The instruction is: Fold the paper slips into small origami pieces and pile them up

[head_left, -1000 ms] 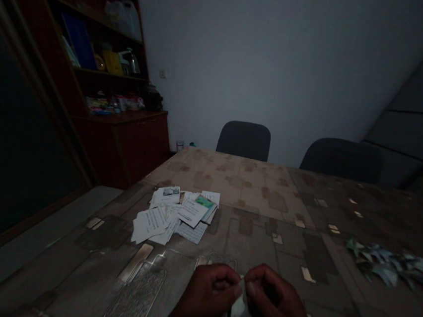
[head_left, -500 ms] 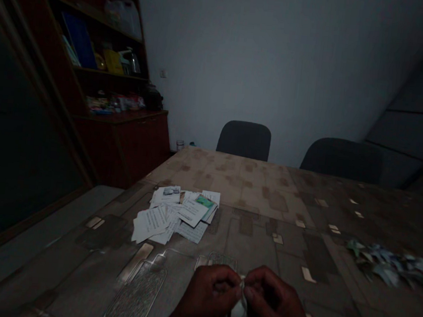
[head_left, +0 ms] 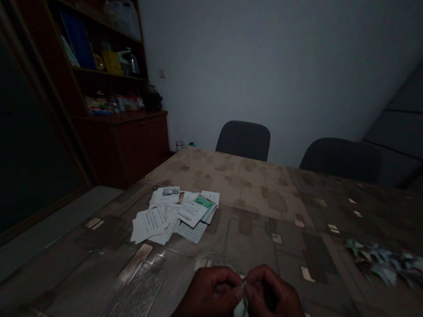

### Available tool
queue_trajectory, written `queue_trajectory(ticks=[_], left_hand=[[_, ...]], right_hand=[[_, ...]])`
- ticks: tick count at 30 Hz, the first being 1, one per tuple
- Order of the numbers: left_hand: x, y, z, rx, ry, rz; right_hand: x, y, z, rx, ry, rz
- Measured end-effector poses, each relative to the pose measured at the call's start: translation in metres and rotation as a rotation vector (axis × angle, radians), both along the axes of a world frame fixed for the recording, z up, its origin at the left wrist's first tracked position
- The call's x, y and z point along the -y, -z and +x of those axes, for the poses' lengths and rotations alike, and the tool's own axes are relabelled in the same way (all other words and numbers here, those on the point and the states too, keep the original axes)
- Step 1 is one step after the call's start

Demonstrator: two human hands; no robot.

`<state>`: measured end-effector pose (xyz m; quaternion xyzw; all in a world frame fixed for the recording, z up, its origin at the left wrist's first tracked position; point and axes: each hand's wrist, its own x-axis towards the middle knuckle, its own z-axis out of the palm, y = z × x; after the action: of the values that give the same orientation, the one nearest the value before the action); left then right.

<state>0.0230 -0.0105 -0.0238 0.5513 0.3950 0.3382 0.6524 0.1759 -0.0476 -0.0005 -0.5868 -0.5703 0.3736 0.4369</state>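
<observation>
Above the near part of the table [head_left: 254, 180], we see our left hand [head_left: 211, 292] and right hand [head_left: 276, 302], both bare to the wrist, with rounded knuckles dimmed by shadow.

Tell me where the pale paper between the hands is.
The pale paper is low in the head view, a little right of centre, pinched between the fingertips of the left hand and right hand.

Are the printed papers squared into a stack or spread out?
Spread out: the printed papers overlap loosely, their corners pointing different ways.
</observation>
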Motion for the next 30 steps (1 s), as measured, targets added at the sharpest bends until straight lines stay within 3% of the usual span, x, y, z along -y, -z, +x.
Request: queue_trajectory(ticks=[10, 16, 24, 30], left_hand=[[-0.001, 0.01, 0.003, 0.166, 0.053, -0.161], [0.0, 0.014, 0.009, -0.014, -0.06, -0.149], [0.001, 0.004, 0.007, 0.002, -0.045, -0.143], [0.003, -0.006, 0.007, -0.053, -0.082, -0.057]], right_hand=[[0.003, -0.003, -0.001, 0.138, 0.068, 0.115], [0.004, -0.002, -0.001, 0.157, 0.036, 0.129], [0.001, -0.004, 0.005, 0.192, -0.111, 0.146], [-0.001, 0.003, 0.008, 0.278, -0.115, 0.206]])
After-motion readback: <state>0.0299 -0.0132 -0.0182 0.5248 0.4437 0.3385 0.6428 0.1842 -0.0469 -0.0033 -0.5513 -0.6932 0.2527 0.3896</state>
